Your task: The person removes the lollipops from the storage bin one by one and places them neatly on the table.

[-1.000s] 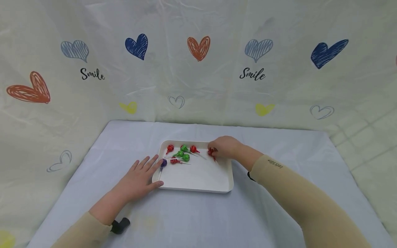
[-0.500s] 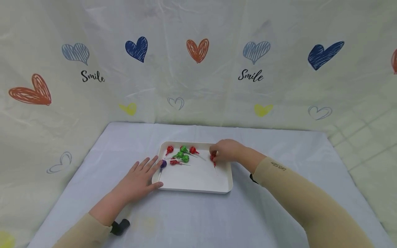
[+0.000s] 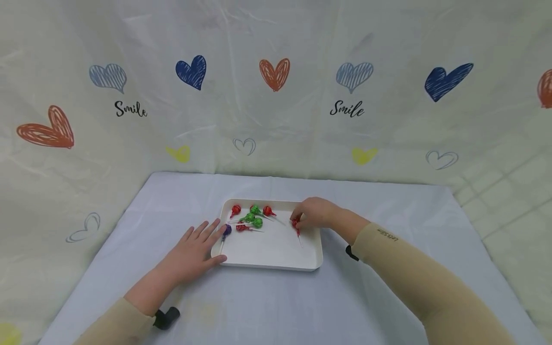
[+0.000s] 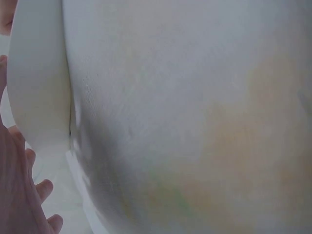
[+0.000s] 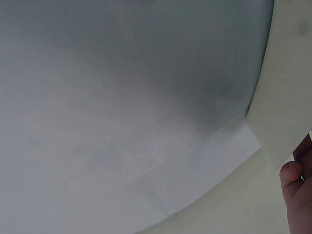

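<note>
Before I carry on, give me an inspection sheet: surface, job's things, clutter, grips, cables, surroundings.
Surface: white cloth with a faint yellowish patch.
Job's things: white tray holding red lollipops, green lollipops and one purple lollipop.
Clutter: nothing seen.
Left grip: fingers spread at the tray's left edge, beside the purple lollipop.
Right grip: pinches another red lollipop, its head partly hidden.
Cables: nothing seen.
Surroundings: pale backdrop with printed hearts and "Smile" lettering.

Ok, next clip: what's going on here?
A person's right hand pinches a red lollipop over the right part of a white tray. Their left hand is spread at the tray's left edge, near a purple lollipop. Green lollipops and other red ones lie between.
</note>
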`<state>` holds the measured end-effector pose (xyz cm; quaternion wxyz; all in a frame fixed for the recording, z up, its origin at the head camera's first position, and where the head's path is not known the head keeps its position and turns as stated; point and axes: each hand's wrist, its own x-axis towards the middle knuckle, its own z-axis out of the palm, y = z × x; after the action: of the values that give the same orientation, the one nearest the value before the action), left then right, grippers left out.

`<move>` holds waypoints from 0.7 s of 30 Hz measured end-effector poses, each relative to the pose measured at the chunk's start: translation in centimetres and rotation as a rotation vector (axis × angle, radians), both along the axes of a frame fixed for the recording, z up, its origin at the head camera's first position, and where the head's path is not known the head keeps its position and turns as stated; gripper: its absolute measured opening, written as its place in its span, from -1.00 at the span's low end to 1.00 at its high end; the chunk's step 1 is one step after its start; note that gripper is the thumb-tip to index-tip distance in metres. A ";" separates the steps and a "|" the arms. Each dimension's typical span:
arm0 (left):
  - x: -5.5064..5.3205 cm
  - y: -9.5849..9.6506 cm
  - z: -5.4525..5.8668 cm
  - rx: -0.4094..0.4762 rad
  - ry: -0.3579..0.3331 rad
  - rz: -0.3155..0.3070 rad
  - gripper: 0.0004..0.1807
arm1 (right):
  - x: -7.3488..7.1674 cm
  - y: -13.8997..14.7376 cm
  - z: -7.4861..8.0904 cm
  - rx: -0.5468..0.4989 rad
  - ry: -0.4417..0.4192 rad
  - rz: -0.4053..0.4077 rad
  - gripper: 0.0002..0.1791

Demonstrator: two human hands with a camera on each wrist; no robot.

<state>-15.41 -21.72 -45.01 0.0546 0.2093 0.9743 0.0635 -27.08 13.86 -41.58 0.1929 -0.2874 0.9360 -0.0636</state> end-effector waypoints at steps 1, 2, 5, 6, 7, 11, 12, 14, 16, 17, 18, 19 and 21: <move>0.0 0.0 0.0 -0.004 -0.001 0.000 -0.06 | 0.0 0.1 -0.1 -0.005 0.002 -0.003 -0.76; 0.0 0.0 0.0 -0.005 -0.003 0.001 -0.06 | 0.1 0.1 -0.2 -0.008 0.003 -0.008 -0.75; 0.0 0.1 0.0 -0.009 -0.004 0.000 -0.05 | 0.2 0.3 -0.1 -0.028 0.001 -0.028 -0.73; -0.1 0.1 -0.1 -0.007 -0.001 -0.001 -0.05 | 0.2 0.4 0.0 -0.035 0.004 -0.029 -0.73; -0.1 0.1 -0.1 -0.009 -0.002 0.000 -0.05 | 0.3 0.4 0.2 -0.047 0.004 -0.032 -0.72; -0.2 0.1 -0.3 -0.010 -0.004 -0.003 -0.04 | 0.3 0.8 0.9 -0.096 0.024 -0.032 -0.70; -0.2 0.1 -0.4 -0.012 -0.004 -0.003 -0.03 | 0.3 0.9 1.1 -0.108 0.027 -0.032 -0.69; -0.2 0.2 -0.4 -0.012 -0.006 -0.002 -0.03 | 0.2 1.1 1.5 -0.129 0.028 -0.038 -0.69; -0.2 0.2 -0.5 -0.009 -0.006 -0.004 -0.03 | 0.2 1.4 1.9 -0.144 0.023 -0.056 -0.69; -0.2 0.2 -0.5 -0.008 -0.007 -0.003 -0.03 | 0.2 1.6 2.0 -0.151 0.021 -0.067 -0.69; -0.2 0.2 -0.5 -0.008 -0.007 -0.003 -0.03 | 0.2 1.8 2.2 -0.156 0.021 -0.077 -0.69; -0.2 0.2 -0.5 -0.008 -0.008 -0.002 -0.03 | 0.2 2.0 2.3 -0.159 0.024 -0.086 -0.69; -0.2 0.2 -0.4 -0.013 -0.008 -0.001 -0.03 | 0.3 2.4 2.6 -0.167 0.032 -0.099 -0.69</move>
<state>-15.63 -21.52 -45.43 0.0599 0.2090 0.9743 0.0581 -26.78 16.31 -39.02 0.1499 -0.2569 0.9435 -0.1462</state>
